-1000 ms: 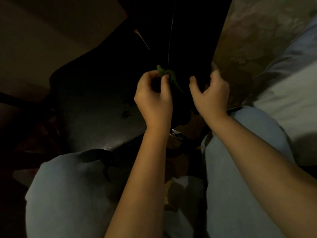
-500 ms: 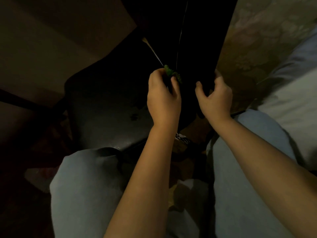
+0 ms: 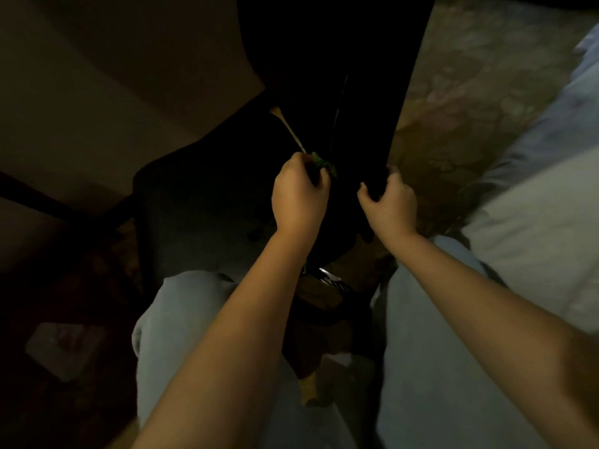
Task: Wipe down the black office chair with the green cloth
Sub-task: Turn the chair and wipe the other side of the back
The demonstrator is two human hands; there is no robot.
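dim patterned floor (image 3: 470,102) behind black office chair (image 3: 340,76). left hand (image 3: 296,199), fingers curled on the bunched green cloth (image 3: 321,162), presses it to the backrest; right hand (image 3: 390,202) clasps the backrest edge. wiping under way; next stroke probably needs steady bracing.

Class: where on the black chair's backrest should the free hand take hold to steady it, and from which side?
Grip the backrest at its lower right edge, coming from the right, as the right hand does: that narrow edge suits curled fingers and stays clear of the green cloth in the left hand.
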